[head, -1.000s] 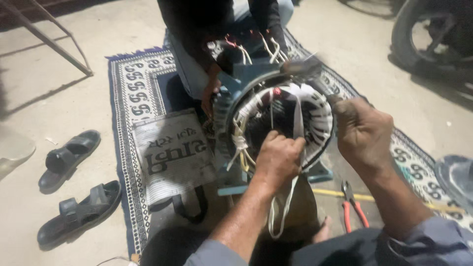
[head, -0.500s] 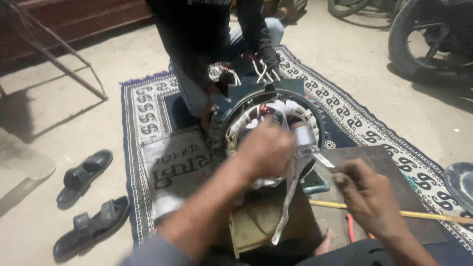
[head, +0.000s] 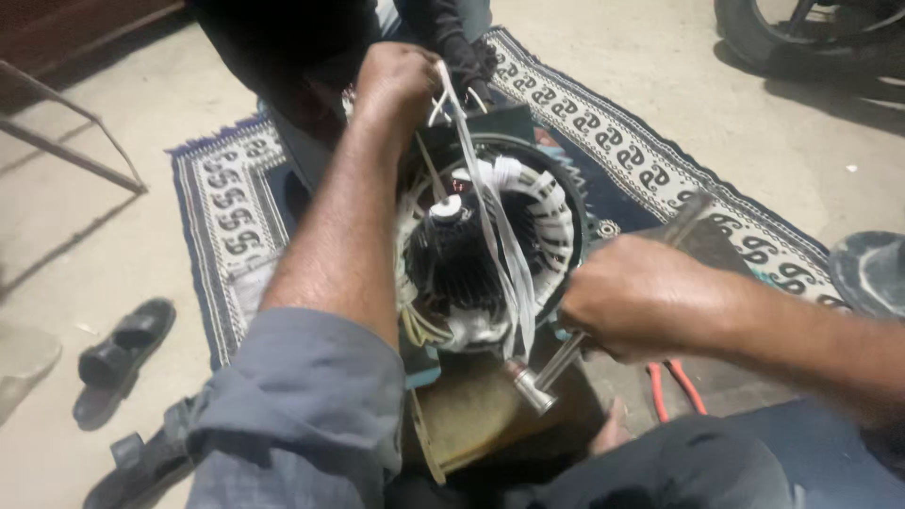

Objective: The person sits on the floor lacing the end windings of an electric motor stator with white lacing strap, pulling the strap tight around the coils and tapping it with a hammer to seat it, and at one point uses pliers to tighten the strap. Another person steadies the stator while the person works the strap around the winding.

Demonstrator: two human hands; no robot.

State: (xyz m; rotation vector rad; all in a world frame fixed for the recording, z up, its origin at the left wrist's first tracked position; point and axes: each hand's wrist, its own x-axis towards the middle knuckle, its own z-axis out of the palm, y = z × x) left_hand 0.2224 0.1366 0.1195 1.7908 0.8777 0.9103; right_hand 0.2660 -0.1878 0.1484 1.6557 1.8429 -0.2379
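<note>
We are sitting on a bare concrete floor (head: 660, 85), and under our work lies a dark blue rug (head: 236, 217) with a white patterned border, running from the far middle toward the right edge of the view. Off the rug's left edge, black sandals (head: 118, 353) rest on the floor, and a metal frame (head: 66, 151) stands near the far left corner. A tyre (head: 811, 38) shows at the far right.

In the middle of the rug stands the motor stator (head: 490, 245), its round housing open toward us, with white-taped windings ringing the bore and a dark core inside. White tape strips (head: 500, 245) hang across its face.

Our left hand (head: 396, 85) is closed at the far rim of the stator, gripping the upper end of the tape strips. Our right hand (head: 641, 297) is wrapped tight around a metal hammer (head: 556, 368) just beside the stator's right rim; its steel end pokes out below our fist. Red-handled pliers (head: 674, 391) lie on the rug near our right wrist.

Another person in dark clothes crouches across from us, a hand (head: 467, 57) touching the stator's far side.
</note>
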